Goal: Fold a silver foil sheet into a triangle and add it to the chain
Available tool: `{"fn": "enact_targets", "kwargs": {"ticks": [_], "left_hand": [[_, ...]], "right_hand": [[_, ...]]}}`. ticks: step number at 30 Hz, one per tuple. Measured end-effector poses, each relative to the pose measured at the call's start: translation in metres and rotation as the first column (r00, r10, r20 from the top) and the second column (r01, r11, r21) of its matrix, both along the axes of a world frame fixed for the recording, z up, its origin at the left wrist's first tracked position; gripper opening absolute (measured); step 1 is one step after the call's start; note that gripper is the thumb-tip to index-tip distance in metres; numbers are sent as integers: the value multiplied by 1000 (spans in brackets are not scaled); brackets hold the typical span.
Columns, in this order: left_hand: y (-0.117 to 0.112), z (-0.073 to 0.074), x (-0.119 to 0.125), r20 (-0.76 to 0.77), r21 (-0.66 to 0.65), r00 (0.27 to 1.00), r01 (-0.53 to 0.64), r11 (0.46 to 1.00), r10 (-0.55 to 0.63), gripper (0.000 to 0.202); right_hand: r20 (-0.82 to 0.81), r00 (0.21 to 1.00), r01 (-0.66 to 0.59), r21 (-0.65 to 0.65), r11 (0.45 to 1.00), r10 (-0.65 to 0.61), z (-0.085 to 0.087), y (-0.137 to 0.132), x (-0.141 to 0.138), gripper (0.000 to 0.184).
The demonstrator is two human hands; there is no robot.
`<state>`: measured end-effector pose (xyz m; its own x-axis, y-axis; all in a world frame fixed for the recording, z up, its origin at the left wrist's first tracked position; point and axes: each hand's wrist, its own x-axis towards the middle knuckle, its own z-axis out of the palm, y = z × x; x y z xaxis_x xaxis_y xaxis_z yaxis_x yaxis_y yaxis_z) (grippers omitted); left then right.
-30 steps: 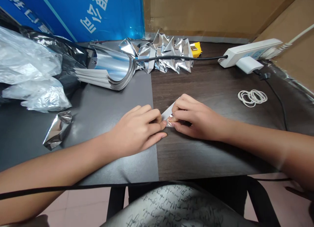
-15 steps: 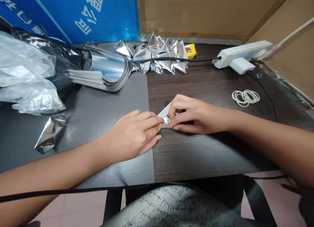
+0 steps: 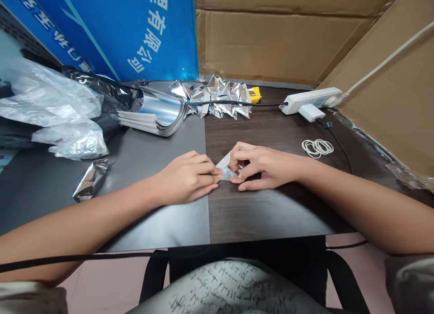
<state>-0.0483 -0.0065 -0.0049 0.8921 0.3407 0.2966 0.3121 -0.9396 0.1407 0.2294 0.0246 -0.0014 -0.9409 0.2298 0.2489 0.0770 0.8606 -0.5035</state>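
both hands (image 3: 190, 177) (image 3: 261, 166) pinch a foil piece (image 3: 226, 170) — folded foil pile (image 3: 220, 96) behind.

both hands meet at the middle of the frame, the left hand (image 3: 188, 178) and right hand (image 3: 261, 167) pinching a small foil piece (image 3: 226, 171), so the centre is taken. below them the table (image 3: 257, 214) lies bare to its near edge. to the left a crumpled foil packet (image 3: 90, 180) sits alone, with open mat around it. upper left is crowded by plastic bags (image 3: 54, 110) and a curled stack of foil sheets (image 3: 159, 115). top centre, folded foil pieces (image 3: 220, 97) and a black cable (image 3: 237, 104) bar the way. upper right hold a power strip (image 3: 310, 99) and rubber bands (image 3: 318, 147); cardboard walls (image 3: 389, 78) close the back and right.
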Motion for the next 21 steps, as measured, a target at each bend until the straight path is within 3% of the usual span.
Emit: {"fn": "enact_targets", "kwargs": {"ticks": [4,7,11,16,18,21], "left_hand": [[7,-2,-1,55,-30,998,-23,999,25,25],[5,1,0,20,-35,999,44,998,-43,27],[-14,7,5,-56,-5,985,165,986,-165,38],[-47,8,19,-40,123,976,215,969,-212,65],[-59,6,24,-28,155,979,205,966,-203,55],[-74,5,28,33,217,982,172,961,-183,22]], "right_hand": [[-45,999,2,9,1000,-2,-3,2,0,19],[-87,996,32,37,999,-28,-5,4,-1,23],[-140,990,16,61,998,-8,-7,-3,-5,17],[-146,984,-96,16,995,98,-7,-20,-18,21],[-135,981,-142,12,990,142,-6,-28,-22,25],[-99,979,-174,58,983,179,-6,-39,-28,27]]}}
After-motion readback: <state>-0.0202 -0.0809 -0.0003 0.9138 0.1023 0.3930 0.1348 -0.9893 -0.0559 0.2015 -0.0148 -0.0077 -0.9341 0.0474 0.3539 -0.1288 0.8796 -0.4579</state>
